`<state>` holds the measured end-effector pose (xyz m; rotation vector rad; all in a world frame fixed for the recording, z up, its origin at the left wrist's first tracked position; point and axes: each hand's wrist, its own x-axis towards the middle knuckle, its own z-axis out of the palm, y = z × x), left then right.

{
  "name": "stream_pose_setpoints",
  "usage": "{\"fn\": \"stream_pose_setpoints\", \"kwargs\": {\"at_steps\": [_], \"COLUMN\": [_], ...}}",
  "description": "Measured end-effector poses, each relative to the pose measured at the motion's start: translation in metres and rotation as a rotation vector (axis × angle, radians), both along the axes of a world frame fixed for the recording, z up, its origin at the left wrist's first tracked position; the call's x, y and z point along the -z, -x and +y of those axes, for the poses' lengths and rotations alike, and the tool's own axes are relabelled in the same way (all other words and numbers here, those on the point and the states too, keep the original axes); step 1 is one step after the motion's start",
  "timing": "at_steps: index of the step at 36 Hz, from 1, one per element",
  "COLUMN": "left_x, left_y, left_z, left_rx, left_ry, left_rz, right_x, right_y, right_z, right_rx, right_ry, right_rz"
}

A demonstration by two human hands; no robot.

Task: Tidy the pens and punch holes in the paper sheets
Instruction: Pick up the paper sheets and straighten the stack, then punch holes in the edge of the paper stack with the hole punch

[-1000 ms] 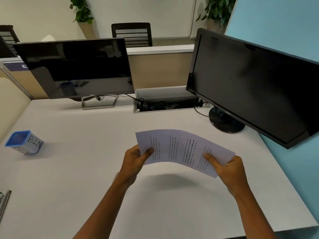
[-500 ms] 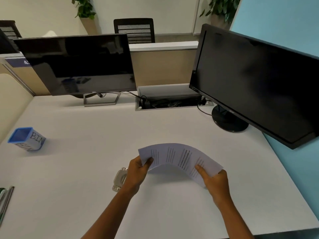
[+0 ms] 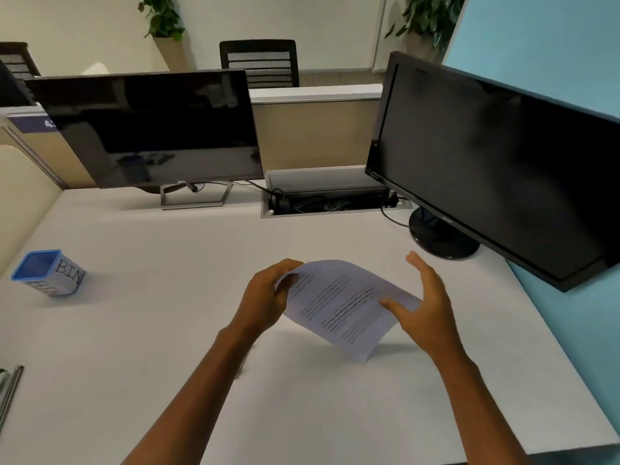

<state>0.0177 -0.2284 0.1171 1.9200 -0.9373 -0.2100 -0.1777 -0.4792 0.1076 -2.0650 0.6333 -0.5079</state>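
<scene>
A small stack of printed paper sheets curves just above the white desk, its lower corner near the surface. My left hand grips the stack's left end, fingers curled over the edge. My right hand is at the right edge with fingers spread and straight, the thumb resting on the top sheet. A blue-rimmed cup marked BIN stands at the far left. Pens poke in at the left border, mostly cut off.
Two dark monitors stand at the back: one on the left, a larger one on the right with a round base. An open cable tray lies between them. A blue partition runs along the right.
The sheets have come down toward the desk and turned clockwise. My right hand has let go of its pinch and spread its fingers. My left hand keeps its grip.
</scene>
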Motion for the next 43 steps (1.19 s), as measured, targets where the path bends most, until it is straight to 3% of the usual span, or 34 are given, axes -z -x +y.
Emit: {"fn": "stream_pose_setpoints", "kwargs": {"at_steps": [4, 14, 19, 23, 28, 35, 43], "left_x": [-0.008, -0.015, -0.004, 0.005, 0.028, 0.072, 0.086], "left_y": [-0.008, -0.016, -0.021, -0.025, -0.024, -0.014, -0.003], "left_z": [-0.004, 0.005, 0.015, 0.025, 0.055, 0.111, 0.139], "left_rx": [0.099, 0.174, 0.13, -0.083, -0.253, -0.346, -0.361], "left_ry": [-0.11, -0.116, -0.094, -0.052, -0.111, -0.494, -0.593], "left_rz": [-0.061, -0.086, -0.092, -0.116, 0.102, 0.329, 0.433], "right_x": [-0.005, 0.01, 0.022, 0.024, 0.032, 0.053, 0.073], "right_y": [-0.016, -0.021, -0.021, -0.02, -0.015, -0.002, 0.004], "right_z": [0.015, 0.039, 0.05, 0.057, 0.067, 0.092, 0.128], "right_rx": [-0.145, -0.14, -0.082, -0.033, 0.133, 0.286, 0.363], "right_ry": [0.03, -0.008, -0.016, -0.083, -0.233, -0.46, -0.663], "right_rz": [0.065, 0.091, 0.088, 0.074, 0.09, 0.116, 0.179]}}
